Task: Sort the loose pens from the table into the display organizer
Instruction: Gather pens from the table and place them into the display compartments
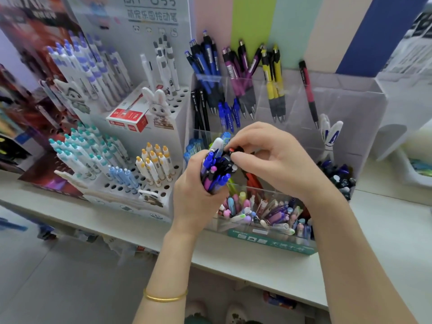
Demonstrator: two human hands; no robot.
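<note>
- Left hand (196, 190): fingers curled tight round a mixed bundle of blue, black and purple plastic pens (216, 170), held upright with the button ends up. A thin gold bangle (166, 297) sits on that forearm.
- Right hand (273, 160): thumb and forefinger pinch the top of a black pen with a red push-button (235, 150), which stands at the upper right edge of the bundle. The other fingers are bent and hold nothing.
- Both hands are in front of the clear acrylic display organizer (346, 97), above its front compartment.
- Back row of the organizer, left to right, each group in its own compartment: blue-and-black click pens (205, 64), purple-and-black click pens (237, 73), yellow-and-black click pens (273, 78), and a single red-and-black click pen (308, 90) leaning alone.
- The front compartment holds a dense lot of pastel pens (257, 212), tops up; the right hand's wrist hides part of them.
- The right-hand compartment holds dark blue and black pens (339, 175), with white pens bearing blue lettering (330, 136) behind them.
- To the left stands a white perforated cardboard pen stand (174, 106) stocked with white pens, and a red-and-white carton (128, 118) lies on its step.
- All of this rests on a white table (385, 230).
</note>
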